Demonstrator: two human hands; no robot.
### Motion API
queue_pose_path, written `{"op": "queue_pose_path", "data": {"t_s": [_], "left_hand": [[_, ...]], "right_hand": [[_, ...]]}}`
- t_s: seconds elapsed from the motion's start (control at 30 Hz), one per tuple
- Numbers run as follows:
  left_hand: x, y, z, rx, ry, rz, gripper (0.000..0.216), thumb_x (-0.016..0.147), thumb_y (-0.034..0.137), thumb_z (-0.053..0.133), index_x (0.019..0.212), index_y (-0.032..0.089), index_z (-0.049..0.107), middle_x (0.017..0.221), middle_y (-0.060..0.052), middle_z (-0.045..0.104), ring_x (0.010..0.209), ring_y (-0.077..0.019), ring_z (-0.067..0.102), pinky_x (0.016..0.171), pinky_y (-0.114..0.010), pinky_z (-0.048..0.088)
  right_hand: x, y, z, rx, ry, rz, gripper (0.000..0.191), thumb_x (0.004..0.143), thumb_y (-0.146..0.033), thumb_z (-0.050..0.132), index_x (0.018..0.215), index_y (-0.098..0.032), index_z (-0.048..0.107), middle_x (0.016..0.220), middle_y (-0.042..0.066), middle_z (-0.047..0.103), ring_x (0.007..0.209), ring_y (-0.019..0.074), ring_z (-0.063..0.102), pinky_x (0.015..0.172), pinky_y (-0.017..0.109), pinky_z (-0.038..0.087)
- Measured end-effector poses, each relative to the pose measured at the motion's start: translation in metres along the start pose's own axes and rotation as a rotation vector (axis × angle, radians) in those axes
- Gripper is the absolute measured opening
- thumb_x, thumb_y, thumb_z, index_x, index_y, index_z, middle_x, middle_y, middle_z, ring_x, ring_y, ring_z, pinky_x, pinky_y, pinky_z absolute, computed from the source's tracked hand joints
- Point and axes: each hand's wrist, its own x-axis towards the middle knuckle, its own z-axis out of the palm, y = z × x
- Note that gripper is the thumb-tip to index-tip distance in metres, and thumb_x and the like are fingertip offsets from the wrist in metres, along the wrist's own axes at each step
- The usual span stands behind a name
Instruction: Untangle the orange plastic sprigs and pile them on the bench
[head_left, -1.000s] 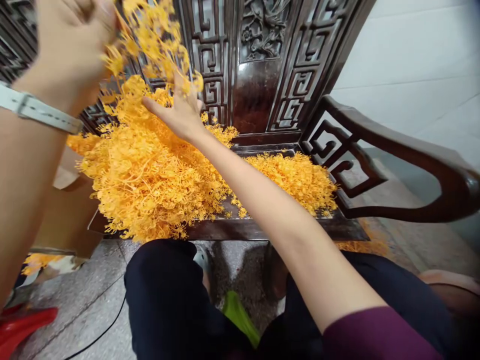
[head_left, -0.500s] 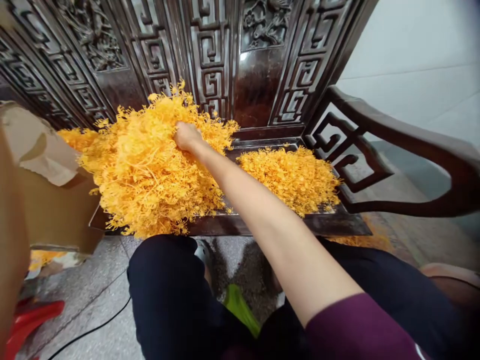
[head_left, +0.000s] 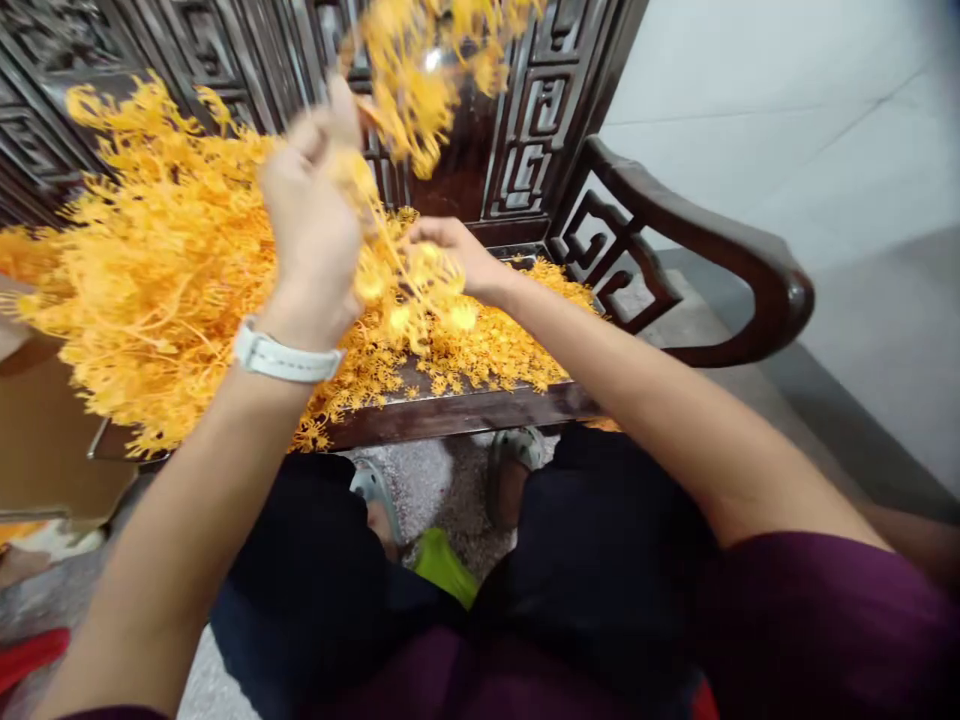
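Found orange sprig (head_left: 409, 110) held steeply upright between both hands, just right of the big heap (head_left: 150, 250).

Recorded left hand (head_left: 311, 215) closed round the sprig's stem, at the heap's right edge and raised above it, back of hand to camera. Recorded right hand (head_left: 454, 255) further right of the heap and lower, fingertips pinched on the sprig's lower tufts. Judged long axis to run from the hands up and away, past the top edge; left hand nearer the stem, right hand nearer the tips. Noted loose pile (head_left: 517, 345) on the bench (head_left: 465, 410), right of the heap. Could not confirm grip detail: sprig blurred, top cut off, left fingers hidden.
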Motion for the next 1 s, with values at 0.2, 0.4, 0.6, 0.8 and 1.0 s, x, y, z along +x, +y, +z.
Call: {"op": "queue_pose_path", "data": {"t_s": [0.2, 0.4, 0.6, 0.8, 1.0], "left_hand": [[-0.065, -0.082, 0.025, 0.077, -0.188, -0.352, 0.031, 0.101, 0.047, 0.064, 0.093, 0.018, 0.071, 0.077, -0.001, 0.06, 0.058, -0.0094, 0.042, 0.053, -0.025, 0.036], [-0.061, -0.121, 0.014, 0.363, -0.564, -0.148, 0.039, 0.093, 0.054, 0.069, 0.082, 0.017, 0.071, 0.082, -0.004, 0.068, 0.072, -0.0144, 0.054, 0.066, -0.028, 0.04], [-0.049, -0.115, 0.005, 0.736, -0.844, -0.01, 0.048, 0.102, 0.058, 0.052, 0.089, 0.017, 0.074, 0.065, 0.0, 0.062, 0.059, -0.0149, 0.051, 0.061, -0.029, 0.035], [-0.041, -0.101, -0.003, 1.027, -1.066, -0.04, 0.059, 0.099, 0.049, 0.055, 0.152, 0.025, 0.062, 0.076, -0.005, 0.076, 0.063, -0.0231, 0.064, 0.068, -0.034, 0.045], [-0.042, -0.089, -0.01, 0.972, -1.066, 0.077, 0.038, 0.102, 0.046, 0.05, 0.114, 0.028, 0.081, 0.096, -0.009, 0.081, 0.08, -0.0289, 0.072, 0.075, -0.038, 0.05]], "right_hand": [[-0.105, 0.005, -0.064, 0.559, 0.016, 0.578, 0.066, 0.093, -0.082, 0.051, 0.1, -0.019, 0.067, 0.083, 0.011, 0.074, 0.074, 0.0203, 0.068, 0.061, 0.032, 0.056], [-0.134, -0.013, -0.085, 0.688, 0.166, 0.525, 0.068, 0.085, -0.085, 0.061, 0.105, -0.02, 0.067, 0.087, 0.008, 0.073, 0.078, 0.0201, 0.068, 0.066, 0.033, 0.058], [-0.147, 0.0, -0.101, 0.389, 0.295, 0.39, 0.03, 0.084, -0.044, 0.085, 0.096, -0.023, 0.067, 0.091, 0.003, 0.069, 0.08, 0.015, 0.063, 0.07, 0.031, 0.057], [-0.147, 0.019, -0.111, -0.06, 0.269, 0.155, 0.044, 0.082, -0.061, 0.085, 0.093, -0.023, 0.067, 0.089, 0.004, 0.068, 0.082, 0.0173, 0.063, 0.072, 0.034, 0.056], [-0.143, 0.015, -0.123, -0.313, 0.44, -0.004, 0.034, 0.09, -0.054, 0.078, 0.087, -0.022, 0.068, 0.084, 0.003, 0.065, 0.078, 0.0175, 0.062, 0.073, 0.035, 0.055]]}}
